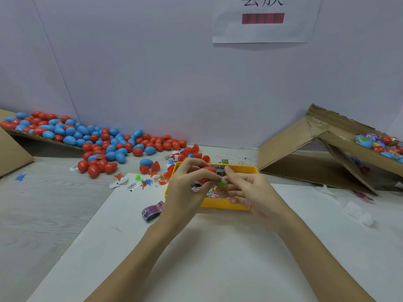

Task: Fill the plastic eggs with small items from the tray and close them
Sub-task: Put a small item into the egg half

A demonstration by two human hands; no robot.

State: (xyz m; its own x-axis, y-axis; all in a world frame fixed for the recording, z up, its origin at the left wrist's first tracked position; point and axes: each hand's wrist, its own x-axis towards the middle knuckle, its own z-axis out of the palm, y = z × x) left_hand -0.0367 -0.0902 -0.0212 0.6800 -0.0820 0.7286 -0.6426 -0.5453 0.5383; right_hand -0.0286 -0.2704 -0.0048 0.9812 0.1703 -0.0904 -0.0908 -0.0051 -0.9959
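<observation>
Head view: left hand gripping red egg half, right hand pinching green toy just below it.

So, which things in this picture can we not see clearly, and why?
- Red egg half, head view: mostly covered by the left hand; open or closed, cannot tell.
- Green item: small, blurred, pinched by the right hand; its kind is unclear.
- Yellow tray: both hands hide most contents.
- Right cardboard box: cut off by the frame edge.
</observation>
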